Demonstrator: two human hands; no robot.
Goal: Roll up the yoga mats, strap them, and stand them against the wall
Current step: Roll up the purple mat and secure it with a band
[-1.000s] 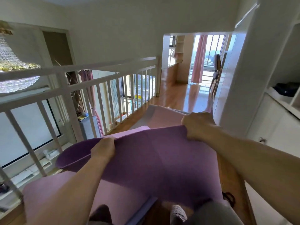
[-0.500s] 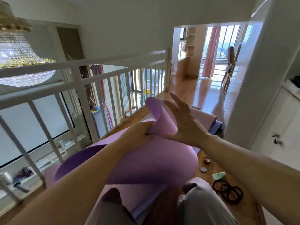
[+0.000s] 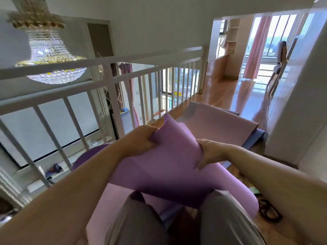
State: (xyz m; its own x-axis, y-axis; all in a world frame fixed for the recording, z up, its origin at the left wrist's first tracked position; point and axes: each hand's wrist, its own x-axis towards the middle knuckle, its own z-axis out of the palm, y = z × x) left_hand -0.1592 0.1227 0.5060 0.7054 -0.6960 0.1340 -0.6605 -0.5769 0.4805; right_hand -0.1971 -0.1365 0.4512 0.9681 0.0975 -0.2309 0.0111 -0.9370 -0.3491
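A purple yoga mat (image 3: 168, 167) is lifted off the floor in front of me, its top end bunched and curling upward. My left hand (image 3: 141, 138) grips that end from the left. On the mat's right edge, my right hand (image 3: 208, 152) holds on with the fingers wrapped underneath. The mat's lower part sags over my knees. A pink mat (image 3: 217, 124) lies flat on the wooden floor beyond, on top of a blue-grey mat (image 3: 254, 138). Black straps (image 3: 269, 211) lie on the floor at the right.
A white railing (image 3: 123, 78) runs along the left, with an open drop and a chandelier (image 3: 47, 50) behind it. A white wall corner (image 3: 293, 110) stands at the right. The wooden floor (image 3: 230, 92) runs on towards a bright window with pink curtains.
My hands came together from the mat's two edges. The right hand let go, opened, then took the right edge again. The mat's top end is now bunched and curled upward.
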